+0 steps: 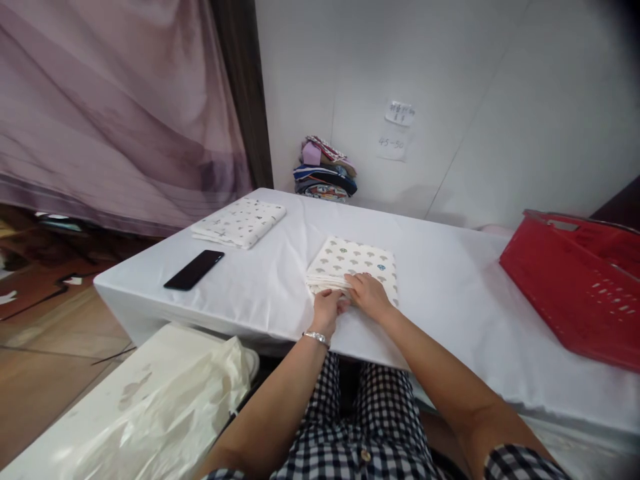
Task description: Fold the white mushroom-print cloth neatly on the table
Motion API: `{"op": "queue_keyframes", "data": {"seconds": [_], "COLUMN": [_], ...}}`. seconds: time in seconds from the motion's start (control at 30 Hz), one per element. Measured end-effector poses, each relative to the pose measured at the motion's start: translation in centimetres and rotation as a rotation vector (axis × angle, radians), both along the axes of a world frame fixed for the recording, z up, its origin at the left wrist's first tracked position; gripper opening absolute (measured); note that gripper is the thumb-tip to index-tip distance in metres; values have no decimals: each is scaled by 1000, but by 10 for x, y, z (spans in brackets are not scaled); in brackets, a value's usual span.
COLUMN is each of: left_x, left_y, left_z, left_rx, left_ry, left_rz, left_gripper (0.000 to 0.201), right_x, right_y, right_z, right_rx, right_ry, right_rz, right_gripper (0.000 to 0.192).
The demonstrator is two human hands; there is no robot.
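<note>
A flat black phone (194, 269) lies near my tabletop's (450, 280) left edge, white cloth covering it. Behind it rests a second folded white printed cloth (239, 223). A red plastic basket (575, 293) sits far right; colourful stacked fabrics (325, 170) fill the back corner.

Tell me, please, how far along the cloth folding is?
Done: one folded patterned cloth lies beside the phone. In hand: the left hand and right hand press the near edge of a second folded cloth. Left: a pile of fabrics sits by the wall.
</note>
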State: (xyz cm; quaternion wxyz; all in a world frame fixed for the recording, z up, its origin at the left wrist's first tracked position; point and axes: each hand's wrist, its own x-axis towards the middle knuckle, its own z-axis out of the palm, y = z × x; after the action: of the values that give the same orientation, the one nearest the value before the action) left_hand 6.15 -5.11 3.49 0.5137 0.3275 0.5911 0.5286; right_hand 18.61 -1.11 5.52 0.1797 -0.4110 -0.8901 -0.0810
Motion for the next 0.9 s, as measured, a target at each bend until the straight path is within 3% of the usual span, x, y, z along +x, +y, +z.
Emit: {"op": "queue_keyframes", "data": {"seconds": [0.2,0.43,0.57,0.73,0.9], "left_x": [1,8,10,5,4], "left_y": [-6,-9,-8,3,16], "left_z": [6,9,10,18,14], "left_rx": [-117,-146,-153,-206,-193], "left_ry": [-260,-598,-599,-523,-381], "left_rz": [-37,201,226,156,104], "left_gripper": [17,11,4,5,7], "right_x": [2,1,0,-1,-3], "right_y": [5,6,4,4,4], "right_z": [-2,4,8,9,12], "right_rx": [-60,-139,-188,-223,-235], "right_ry": [86,132,108,75,18], "right_rz": [-27,-99,-117,-137,-121], "right_gripper": [33,32,32,33,31]}}
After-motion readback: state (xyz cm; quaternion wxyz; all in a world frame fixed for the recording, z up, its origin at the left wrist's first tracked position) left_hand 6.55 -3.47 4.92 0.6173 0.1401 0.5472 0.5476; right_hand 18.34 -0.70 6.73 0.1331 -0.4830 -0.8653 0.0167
